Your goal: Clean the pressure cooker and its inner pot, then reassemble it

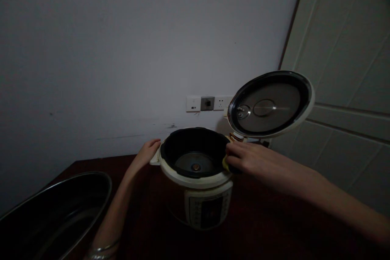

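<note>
Near left sits a basin (79, 209). Beyond, the cooker (196, 182) stands open, rim (172, 172) work seemingly unfinished: right hand (248, 157) pinching a yellow pad (225, 163), left hand (148, 152) at the handle (155, 159), grip unclear. Far right, the lid (271, 103) is raised.

The left hand (148, 151) extends toward the table's (146, 203) far edge, fingers slightly bent. The right hand (243, 157) is curled in a grip, forearm slanting leftward.

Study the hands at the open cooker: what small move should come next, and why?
Probably slide the right hand along the rim of the cooker: that hand holds something yellow there, and the left hand, at the opposite handle, could steady it.
</note>
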{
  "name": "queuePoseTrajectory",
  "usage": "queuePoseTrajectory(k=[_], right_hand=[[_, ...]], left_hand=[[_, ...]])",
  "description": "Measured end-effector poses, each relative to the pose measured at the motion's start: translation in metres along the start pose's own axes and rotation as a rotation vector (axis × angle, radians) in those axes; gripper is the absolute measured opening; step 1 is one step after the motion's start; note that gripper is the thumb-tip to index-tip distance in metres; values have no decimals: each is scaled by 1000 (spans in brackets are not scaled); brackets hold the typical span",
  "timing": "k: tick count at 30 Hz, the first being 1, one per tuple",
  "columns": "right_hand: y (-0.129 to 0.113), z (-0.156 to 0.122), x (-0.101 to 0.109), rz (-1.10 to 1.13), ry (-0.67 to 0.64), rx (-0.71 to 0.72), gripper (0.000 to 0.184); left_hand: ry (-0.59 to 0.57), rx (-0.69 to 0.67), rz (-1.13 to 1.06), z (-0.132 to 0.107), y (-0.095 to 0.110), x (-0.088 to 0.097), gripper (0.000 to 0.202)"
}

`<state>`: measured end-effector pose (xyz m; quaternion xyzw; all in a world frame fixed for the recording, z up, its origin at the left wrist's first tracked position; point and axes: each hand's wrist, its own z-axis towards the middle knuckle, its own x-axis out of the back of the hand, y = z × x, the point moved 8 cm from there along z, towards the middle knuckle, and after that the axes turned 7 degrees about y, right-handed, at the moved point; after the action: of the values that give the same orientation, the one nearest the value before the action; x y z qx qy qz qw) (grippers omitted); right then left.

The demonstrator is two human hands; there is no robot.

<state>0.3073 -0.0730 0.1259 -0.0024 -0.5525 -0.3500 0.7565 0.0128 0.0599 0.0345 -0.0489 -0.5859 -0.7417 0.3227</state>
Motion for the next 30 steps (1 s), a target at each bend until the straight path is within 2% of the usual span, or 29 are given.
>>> queuePoseTrajectory(k=[4,11,16,19,20,22,24,26,28,30], right_hand=[[-16,16,-20,-152,-90,47,9],[-24,13,-15,-154,-67,35,15],[-40,21,-24,-215,-167,-8,16],[-62,37,-21,-115,-197,72,14],[-72,43,-16,-36,-168,134,13],[-85,58,1,135,-29,226,21],[-80,70,19,239,147,207,34],[-64,77,29,239,255,106,41],[-49,76,30,204,215,28,37],[-41,68,25,177,72,-5,29]], left_hand=[[0,-12,23,0,1,0,41],[28,-37,91,-2,3,3,44],[6,-123,82,-3,11,1,35],[-4,-156,49,-3,11,0,35],[-10,-161,44,-3,11,-1,36],[-31,-166,35,-3,11,-2,37],[-55,-170,20,-3,12,-4,39],[-73,-173,3,-3,12,-5,40],[-76,-167,2,-3,11,-5,41],[-63,-164,12,-3,10,-4,40]])
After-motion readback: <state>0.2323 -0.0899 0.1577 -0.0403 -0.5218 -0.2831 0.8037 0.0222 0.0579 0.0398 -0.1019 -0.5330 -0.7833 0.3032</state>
